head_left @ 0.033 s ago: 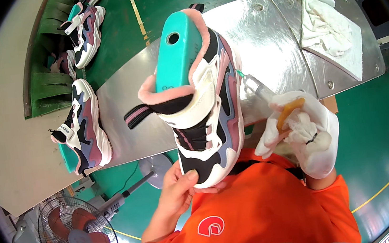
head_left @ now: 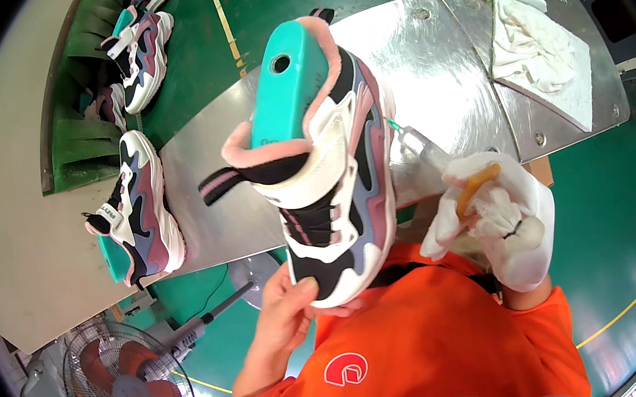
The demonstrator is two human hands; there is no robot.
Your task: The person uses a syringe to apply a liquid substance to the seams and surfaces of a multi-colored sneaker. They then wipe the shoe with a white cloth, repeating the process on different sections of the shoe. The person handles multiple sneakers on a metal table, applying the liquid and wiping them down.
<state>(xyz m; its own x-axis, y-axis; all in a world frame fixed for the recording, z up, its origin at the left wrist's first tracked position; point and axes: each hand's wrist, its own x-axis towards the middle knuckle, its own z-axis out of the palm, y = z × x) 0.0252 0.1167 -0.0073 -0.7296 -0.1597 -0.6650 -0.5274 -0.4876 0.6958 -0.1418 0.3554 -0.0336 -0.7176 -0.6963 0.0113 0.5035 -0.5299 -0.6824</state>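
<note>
My bare left hand (head_left: 287, 308) grips a sneaker (head_left: 372, 192) by its toe, thumb on top and fingers underneath. The sneaker is white, black, mauve and blue-grey with pink lining, and points toward me. A teal shoe last (head_left: 283, 96) fills its opening. My right hand (head_left: 527, 253), in a white glove, is closed round a clear syringe (head_left: 424, 149) with a green needle tip. The tip is at the sole edge on the sneaker's right side; whether it touches cannot be told. A yellow-orange piece (head_left: 477, 186) and a tied white cloth bundle (head_left: 516, 231) are at the gloved fingers.
A similar sneaker (head_left: 143, 210) lies at the left edge of the metal table (head_left: 435, 52). More sneakers (head_left: 149, 61) sit by a green flap-lined opening (head_left: 76, 144). White cloths (head_left: 532, 48) lie on a white pad at the right. A fan (head_left: 130, 392) stands lower left.
The sneaker and my left hand have shifted slightly left. The sneaker on the left has moved a little to the right. My gloved right hand has barely moved.
</note>
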